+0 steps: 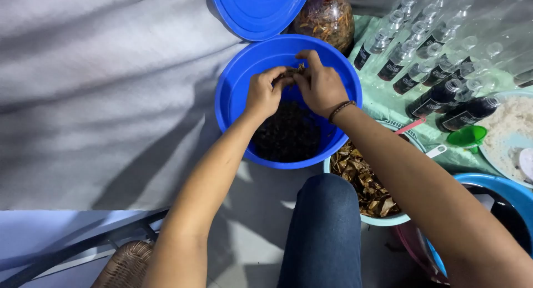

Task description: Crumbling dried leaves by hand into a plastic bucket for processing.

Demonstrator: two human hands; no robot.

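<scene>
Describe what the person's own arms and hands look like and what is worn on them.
Both arms are bare to above the elbow, no sleeves or gloves. The left hand wears nothing. The right hand has a dark brown beaded bracelet at its wrist. No rings visible.

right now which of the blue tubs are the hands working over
The blue tub at centre with dark material in it: left hand and right hand pinch a bit over it. The other blue tub sits at the right edge, untouched.
</scene>
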